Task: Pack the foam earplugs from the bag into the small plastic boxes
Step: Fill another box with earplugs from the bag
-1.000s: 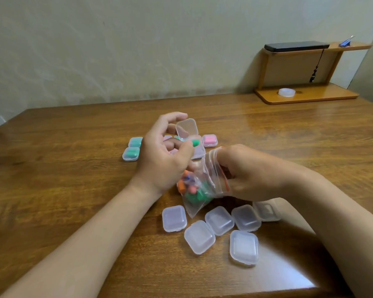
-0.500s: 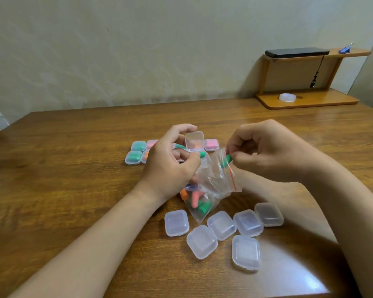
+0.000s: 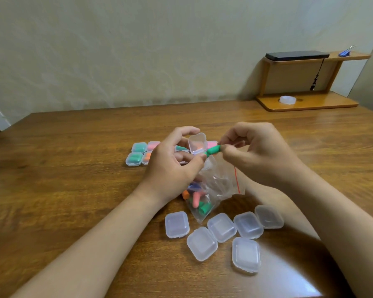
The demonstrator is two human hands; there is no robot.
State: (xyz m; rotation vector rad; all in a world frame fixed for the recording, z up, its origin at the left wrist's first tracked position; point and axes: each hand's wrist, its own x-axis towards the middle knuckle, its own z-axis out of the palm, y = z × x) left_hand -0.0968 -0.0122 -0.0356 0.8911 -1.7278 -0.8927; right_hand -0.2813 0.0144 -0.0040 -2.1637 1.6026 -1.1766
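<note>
One green earplug was up in the air over the table, pinched at its wide end between thumb and forefinger of the right hand, the other fingers curled in. Its narrow tip pointed at the open box, just beside the rim and not in yet. The left hand held that box up in curled fingers. The bag hung under that hand, seemingly caught by the thumb, with mixed plugs at the bottom.

To do it well, probably feed the plug tip first, lay it flat so the lid snaps, keep the box level and the bag mouth up so nothing spills.

Closed empty boxes lay clustered near the person, just beside the bag's bottom. Filled boxes sat beyond the left hand.

Hard to tell: whether the box already held a plug, since fingers covered its base. A green bit at the left thumb tip could be the same plug or a second one. The hand blocked part of the filled row, so the count was unclear. The bag's mouth was crumpled and unreadable.
</note>
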